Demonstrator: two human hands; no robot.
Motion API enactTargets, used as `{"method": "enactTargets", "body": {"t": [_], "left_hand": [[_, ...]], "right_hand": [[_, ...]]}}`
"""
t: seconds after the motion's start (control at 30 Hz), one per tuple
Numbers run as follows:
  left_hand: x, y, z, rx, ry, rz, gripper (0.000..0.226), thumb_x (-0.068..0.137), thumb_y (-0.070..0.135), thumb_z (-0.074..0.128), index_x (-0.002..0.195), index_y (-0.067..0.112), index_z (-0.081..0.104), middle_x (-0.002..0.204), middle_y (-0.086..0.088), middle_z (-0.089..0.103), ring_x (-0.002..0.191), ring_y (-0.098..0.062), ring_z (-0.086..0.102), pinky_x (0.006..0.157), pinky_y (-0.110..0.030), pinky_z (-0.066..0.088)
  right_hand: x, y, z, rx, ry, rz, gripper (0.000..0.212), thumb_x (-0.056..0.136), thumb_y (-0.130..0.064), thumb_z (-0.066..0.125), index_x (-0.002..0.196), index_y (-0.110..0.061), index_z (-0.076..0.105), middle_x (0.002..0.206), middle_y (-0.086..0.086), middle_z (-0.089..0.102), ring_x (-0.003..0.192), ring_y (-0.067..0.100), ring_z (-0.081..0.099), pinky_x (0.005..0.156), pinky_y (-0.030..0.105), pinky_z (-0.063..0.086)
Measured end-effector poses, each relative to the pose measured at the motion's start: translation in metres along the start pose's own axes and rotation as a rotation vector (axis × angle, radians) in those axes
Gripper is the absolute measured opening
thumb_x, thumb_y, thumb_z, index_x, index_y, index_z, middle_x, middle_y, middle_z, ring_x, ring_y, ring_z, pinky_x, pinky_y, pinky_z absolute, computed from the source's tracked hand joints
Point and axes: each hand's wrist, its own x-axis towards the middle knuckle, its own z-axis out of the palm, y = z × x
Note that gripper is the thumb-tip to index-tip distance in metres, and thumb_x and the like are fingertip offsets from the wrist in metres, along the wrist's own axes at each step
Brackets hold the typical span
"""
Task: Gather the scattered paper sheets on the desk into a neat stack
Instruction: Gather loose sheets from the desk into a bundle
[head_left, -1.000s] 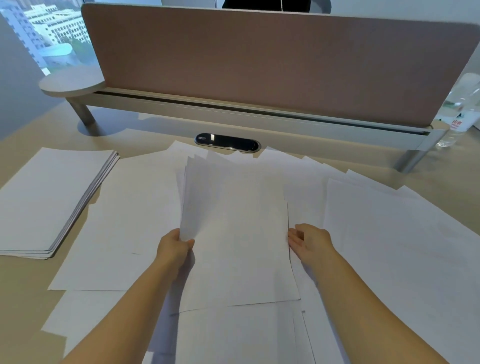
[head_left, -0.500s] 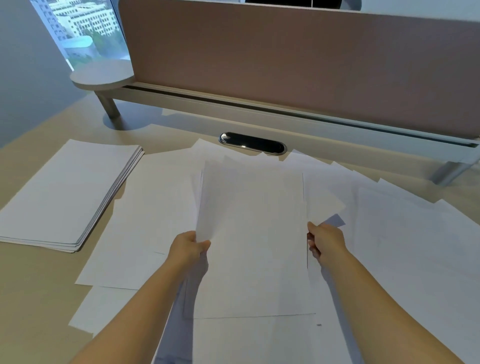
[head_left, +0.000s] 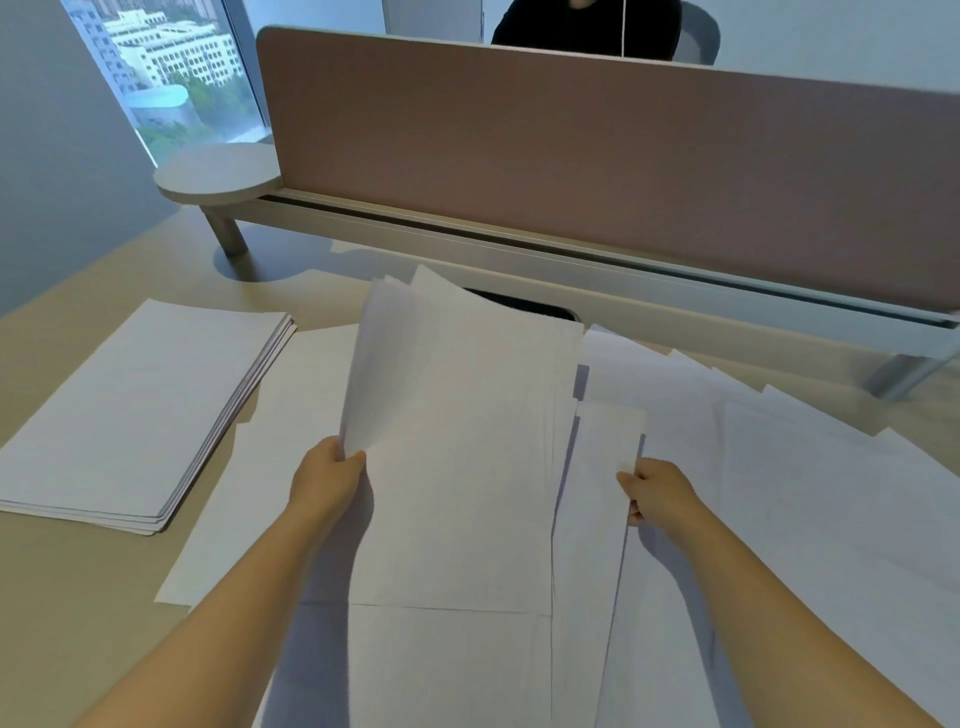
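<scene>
Left hand (head_left: 327, 475) pinches the lifted sheaf of sheets (head_left: 457, 441); right hand (head_left: 657, 493) seemingly grips a narrower sheet (head_left: 597, 493); a neat stack (head_left: 135, 405) lies alongside.

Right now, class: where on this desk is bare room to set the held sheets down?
Bare desk shows in front of the neat stack, left of the left hand, and behind that stack toward the round shelf. Loose sheets crowd the centre and right, around the right hand.

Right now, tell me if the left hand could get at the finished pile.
Probably not yet: the left hand grips a bundle of sheets. The pile lies uncovered to its left, nothing between.
</scene>
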Motion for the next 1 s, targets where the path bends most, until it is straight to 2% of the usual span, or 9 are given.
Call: {"method": "enactTargets", "body": {"t": [0.17, 0.23, 0.3, 0.43, 0.53, 0.7, 0.8, 0.9, 1.0], "left_hand": [[-0.003, 0.002, 0.019, 0.25, -0.053, -0.148, 0.032, 0.091, 0.019, 0.048, 0.116, 0.0, 0.051, 0.121, -0.021, 0.052, 0.112, -0.038, 0.049, 0.083, -0.036, 0.039], [-0.007, 0.005, 0.022, 0.281, -0.054, -0.196, 0.039, 0.089, 0.024, 0.053, 0.121, 0.003, 0.048, 0.126, -0.019, 0.045, 0.117, -0.037, 0.043, 0.088, -0.037, 0.036], [-0.012, 0.009, 0.026, 0.277, -0.086, -0.152, 0.045, 0.088, 0.027, 0.055, 0.126, 0.005, 0.044, 0.131, -0.019, 0.041, 0.122, -0.036, 0.04, 0.096, -0.037, 0.035], [-0.027, 0.017, 0.034, 0.208, -0.247, -0.025, 0.05, 0.091, 0.027, 0.052, 0.137, 0.012, 0.038, 0.141, -0.017, 0.03, 0.126, -0.034, 0.04, 0.105, -0.033, 0.033], [-0.031, 0.016, 0.041, -0.032, -0.339, -0.033, 0.047, 0.09, 0.021, 0.055, 0.133, 0.009, 0.042, 0.139, -0.015, 0.032, 0.113, -0.034, 0.051, 0.097, -0.033, 0.044], [-0.042, 0.01, 0.047, -0.159, -0.353, -0.14, 0.026, 0.088, 0.013, 0.056, 0.109, 0.003, 0.047, 0.105, -0.015, 0.057, 0.082, -0.025, 0.055, 0.06, -0.027, 0.044], [-0.053, 0.006, 0.046, -0.124, -0.394, -0.082, 0.008, 0.087, 0.004, 0.051, 0.093, 0.009, 0.052, 0.083, -0.006, 0.056, 0.076, -0.023, 0.054, 0.064, -0.027, 0.043], [-0.06, 0.009, 0.043, -0.096, -0.341, 0.033, 0.024, 0.083, -0.003, 0.047, 0.077, 0.019, 0.054, 0.079, -0.005, 0.056, 0.077, -0.025, 0.051, 0.068, -0.029, 0.04], [-0.068, 0.024, 0.035, -0.173, -0.305, 0.054, 0.023, 0.082, -0.008, 0.044, 0.083, 0.013, 0.054, 0.08, -0.004, 0.055, 0.073, -0.022, 0.05, 0.06, -0.025, 0.039]], "right_hand": [[0.003, 0.007, 0.015, 0.018, 0.311, -0.048, 0.036, 0.092, -0.006, 0.042, 0.058, -0.018, 0.036, 0.061, 0.002, 0.036, 0.054, 0.016, 0.036, 0.057, 0.024, 0.031], [-0.001, 0.009, 0.021, 0.075, 0.334, -0.003, 0.014, 0.091, -0.016, 0.047, 0.097, -0.009, 0.057, 0.095, 0.012, 0.056, 0.087, 0.028, 0.056, 0.077, 0.029, 0.04], [-0.003, 0.008, 0.028, 0.063, 0.284, 0.064, 0.046, 0.086, -0.025, 0.05, 0.128, -0.007, 0.045, 0.124, 0.014, 0.05, 0.112, 0.03, 0.051, 0.091, 0.033, 0.041], [-0.007, 0.004, 0.042, 0.166, 0.144, 0.071, 0.059, 0.074, -0.028, 0.055, 0.129, -0.015, 0.038, 0.116, 0.005, 0.046, 0.109, 0.023, 0.048, 0.091, 0.034, 0.039], [-0.009, 0.009, 0.041, 0.291, 0.15, 0.106, 0.069, 0.083, -0.014, 0.054, 0.143, -0.008, 0.022, 0.112, 0.003, 0.044, 0.106, 0.026, 0.05, 0.094, 0.038, 0.039], [-0.026, 0.015, 0.028, 0.283, 0.102, 0.142, 0.033, 0.084, 0.005, 0.053, 0.116, 0.01, 0.054, 0.112, 0.02, 0.06, 0.11, 0.036, 0.055, 0.106, 0.05, 0.035], [-0.036, 0.021, 0.021, 0.254, 0.085, 0.108, 0.034, 0.087, 0.007, 0.051, 0.118, 0.02, 0.049, 0.125, 0.033, 0.053, 0.117, 0.044, 0.05, 0.104, 0.048, 0.036], [-0.046, 0.021, 0.016, 0.29, 0.103, 0.003, 0.022, 0.086, 0.007, 0.05, 0.105, 0.007, 0.06, 0.119, 0.028, 0.059, 0.109, 0.042, 0.056, 0.101, 0.048, 0.042], [-0.056, 0.005, 0.004, 0.384, 0.118, -0.101, 0.024, 0.088, 0.004, 0.05, 0.108, -0.005, 0.058, 0.115, 0.015, 0.061, 0.103, 0.034, 0.057, 0.093, 0.037, 0.045]]}}
